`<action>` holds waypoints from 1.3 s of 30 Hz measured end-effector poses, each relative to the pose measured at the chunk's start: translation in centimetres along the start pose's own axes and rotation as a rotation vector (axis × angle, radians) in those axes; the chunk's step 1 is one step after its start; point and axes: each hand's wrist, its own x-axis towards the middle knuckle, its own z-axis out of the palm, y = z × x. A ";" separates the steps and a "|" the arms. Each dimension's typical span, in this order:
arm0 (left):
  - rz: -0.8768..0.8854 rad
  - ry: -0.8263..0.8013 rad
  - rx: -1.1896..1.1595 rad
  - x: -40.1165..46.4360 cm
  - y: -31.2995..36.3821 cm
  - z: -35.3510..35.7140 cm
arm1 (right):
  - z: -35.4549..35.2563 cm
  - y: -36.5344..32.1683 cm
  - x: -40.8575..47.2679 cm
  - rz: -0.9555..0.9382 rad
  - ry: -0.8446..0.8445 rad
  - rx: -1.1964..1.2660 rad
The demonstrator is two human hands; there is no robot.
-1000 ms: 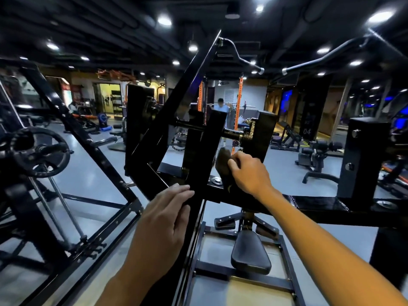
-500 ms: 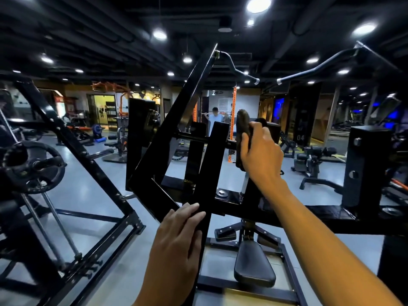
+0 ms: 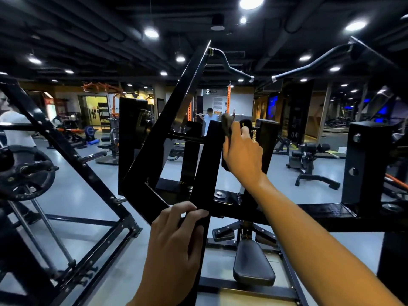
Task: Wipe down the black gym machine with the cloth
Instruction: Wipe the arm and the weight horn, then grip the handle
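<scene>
Gym floor (image 3: 72, 195), cloth (image 3: 226, 125) in right hand (image 3: 242, 151)

Both forearms are bare from wrist to where they leave view near the machine's black seat pad (image 3: 254, 263); no sleeve, cuff, watch, band or glove shows on either. The left hand (image 3: 174, 246), just left of that pad, has no ring on the fingers that show, and its nails look short and plain. The right hand (image 3: 242, 153), well above the pad, is likewise uncovered, with nothing worn at the wrist.
</scene>
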 end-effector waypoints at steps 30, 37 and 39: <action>0.000 0.051 0.014 -0.3 0.1 0.4 | -0.5 1.6 1.6 -0.069 -0.129 0.091; -0.014 0.042 -0.001 -0.5 0.2 0.3 | -0.7 1.1 -1.0 -0.054 -0.115 0.134; -0.006 0.048 0.013 -0.5 0.2 0.3 | -0.8 1.6 -1.9 -0.090 -0.131 0.107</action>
